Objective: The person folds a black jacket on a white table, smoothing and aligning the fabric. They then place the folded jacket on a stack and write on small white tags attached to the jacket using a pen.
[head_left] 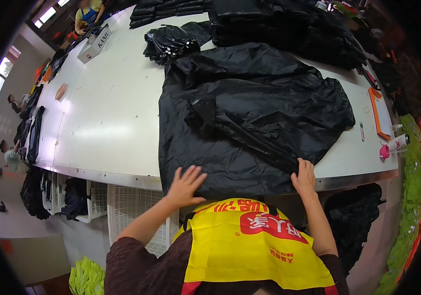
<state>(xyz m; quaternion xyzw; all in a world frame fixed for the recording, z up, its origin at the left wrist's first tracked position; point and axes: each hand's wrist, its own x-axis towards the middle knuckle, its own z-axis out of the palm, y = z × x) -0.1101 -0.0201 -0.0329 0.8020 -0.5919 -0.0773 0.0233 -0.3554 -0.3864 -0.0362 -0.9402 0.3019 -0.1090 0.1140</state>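
Note:
A black, shiny jacket-like garment (264,108) lies spread over the near half of the table, one sleeve (249,142) laid slantwise across its body. Its near edge hangs over the table's front edge. My left hand (186,187) rests on the lower left part of the garment, fingers spread and holding nothing. At the lower right edge of the garment, close to the sleeve's end, my right hand (304,177) touches the cloth with fingers stretched out and thumb apart.
Stacks of folded black garments (279,32) stand at the far side, beside a bundle of black pieces (171,44). A white box (95,45) sits far left. An orange-edged board (379,114), a bottle (398,143) and a small snipping tool (362,132) lie right. White crates (136,211) stand below.

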